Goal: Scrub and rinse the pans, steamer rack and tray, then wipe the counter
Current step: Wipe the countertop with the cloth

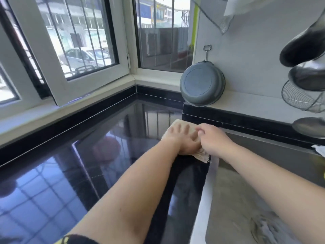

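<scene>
Left hand (pixel 182 140) flat, fingers spread, pressing a beige cloth (pixel 181 125) onto the glossy black counter (pixel 88 164), at the far right by the sink (pixel 246 199) rim. Right hand (pixel 214 140) just beside, fingers curled, pinching the cloth's right edge. On the wall beyond, a grey pan (pixel 202 83) hung on a hook.

Bright daylight comes in through the windows (pixel 77 37) at the far-left edge of the counter (pixel 73 155), whose glossy black top mirrors the panes and bars as bluish glare. Wide-angle lens bends frames and wall lines near the picture edges (strongest at left). The left hand (pixel 182 138) is motion-blurred; the rest reads fairly sharp, shadows soft.
</scene>
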### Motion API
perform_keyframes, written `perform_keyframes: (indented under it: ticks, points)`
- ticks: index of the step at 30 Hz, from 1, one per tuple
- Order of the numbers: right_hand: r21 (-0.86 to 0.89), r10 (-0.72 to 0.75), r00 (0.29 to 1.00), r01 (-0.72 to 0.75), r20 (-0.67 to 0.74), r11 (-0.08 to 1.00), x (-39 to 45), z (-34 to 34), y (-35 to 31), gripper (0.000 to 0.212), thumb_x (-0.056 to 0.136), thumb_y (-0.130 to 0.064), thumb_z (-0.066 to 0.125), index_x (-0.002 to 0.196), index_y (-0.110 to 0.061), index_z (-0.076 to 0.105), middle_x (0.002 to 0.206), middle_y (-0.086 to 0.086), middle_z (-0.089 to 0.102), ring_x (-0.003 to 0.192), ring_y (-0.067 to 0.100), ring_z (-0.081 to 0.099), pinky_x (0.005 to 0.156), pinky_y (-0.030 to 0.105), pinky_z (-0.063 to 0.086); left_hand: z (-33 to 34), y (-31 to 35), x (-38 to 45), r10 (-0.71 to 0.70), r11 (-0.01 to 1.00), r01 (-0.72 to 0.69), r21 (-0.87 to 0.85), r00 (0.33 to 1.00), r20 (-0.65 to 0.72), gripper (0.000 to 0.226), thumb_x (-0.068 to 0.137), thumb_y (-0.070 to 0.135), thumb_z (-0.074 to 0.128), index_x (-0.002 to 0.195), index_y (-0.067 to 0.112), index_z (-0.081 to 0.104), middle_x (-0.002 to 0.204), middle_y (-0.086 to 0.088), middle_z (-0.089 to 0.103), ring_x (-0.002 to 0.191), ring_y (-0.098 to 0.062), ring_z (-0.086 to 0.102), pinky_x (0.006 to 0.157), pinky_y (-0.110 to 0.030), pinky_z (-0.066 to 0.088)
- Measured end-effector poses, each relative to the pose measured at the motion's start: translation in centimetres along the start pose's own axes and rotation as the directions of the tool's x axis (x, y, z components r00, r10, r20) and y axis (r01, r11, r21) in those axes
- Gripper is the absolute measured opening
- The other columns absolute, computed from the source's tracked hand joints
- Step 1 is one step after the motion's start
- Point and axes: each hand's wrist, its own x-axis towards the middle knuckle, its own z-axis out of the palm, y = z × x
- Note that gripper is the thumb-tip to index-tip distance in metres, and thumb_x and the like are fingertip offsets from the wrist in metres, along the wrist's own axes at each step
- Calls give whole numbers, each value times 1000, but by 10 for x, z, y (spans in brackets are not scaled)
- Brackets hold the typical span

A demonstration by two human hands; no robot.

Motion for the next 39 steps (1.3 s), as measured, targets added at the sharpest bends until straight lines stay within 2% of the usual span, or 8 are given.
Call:
perform_keyframes:
  ticks: [4,11,20,26,29,33,37,39]
  points:
    - [1,-144,975,145,169,989,-13,25,-34,47,106,-19,32,149,-26,48,155,8,43,141,31,39,114,36,33,16,-100,-57,-183,979,180,-97,983,-19,77,86,78,6,157,50,2,172,-5,-4,157,-33,-9,126,-51,-4]
    - [-26,-267,913,289,308,957,-53,73,-115,51,106,-35,33,155,-20,38,159,6,38,147,28,31,120,38,26,57,-269,-261,-606,787,605,-122,795,28,64,98,72,16,157,53,5,171,0,3,157,-25,-6,126,-47,-1]
    - [33,9,999,-10,40,999,-102,32,-39,46,103,-33,32,130,-9,60,139,19,56,129,40,46,105,40,34,57,-195,-270,-628,759,633,-152,773,84,68,90,73,11,155,54,6,171,-7,-1,157,-35,-4,124,-56,-1]
    - [50,101,995,-102,22,993,-143,2,10,41,107,-23,32,134,-5,57,139,21,58,126,42,50,105,42,40,29,-9,-147,-181,984,181,-3,983,-20,70,85,70,5,152,51,16,165,-23,18,151,-47,12,121,-58,7]
    - [43,127,991,-128,32,991,-162,-4,31,41,108,-26,32,137,-13,57,142,16,56,130,39,50,107,41,39,28,42,-134,18,999,-20,44,999,31,88,69,71,-10,153,54,8,169,-17,9,152,-51,3,119,-65,2]
    - [87,148,987,-153,58,984,-180,-8,36,42,107,-30,30,134,-13,58,140,14,58,129,37,50,107,41,39,46,22,-190,92,995,-92,42,996,2,90,70,73,-14,155,54,6,172,0,-1,155,-42,-9,121,-62,1]
    - [144,90,992,-103,89,984,-210,-6,5,36,109,-26,30,95,-9,59,105,12,61,106,32,55,90,38,39,68,-39,-297,-120,993,119,-21,992,-26,84,74,75,-9,154,56,5,170,3,3,156,-31,-5,125,-54,3]
    - [185,58,994,-75,95,980,-228,-5,-11,38,109,-25,30,96,-1,57,104,16,61,107,33,54,88,38,38,73,-65,-356,-270,958,269,-104,963,7,78,75,78,-2,151,62,1,168,7,4,156,-25,-6,125,-52,2]
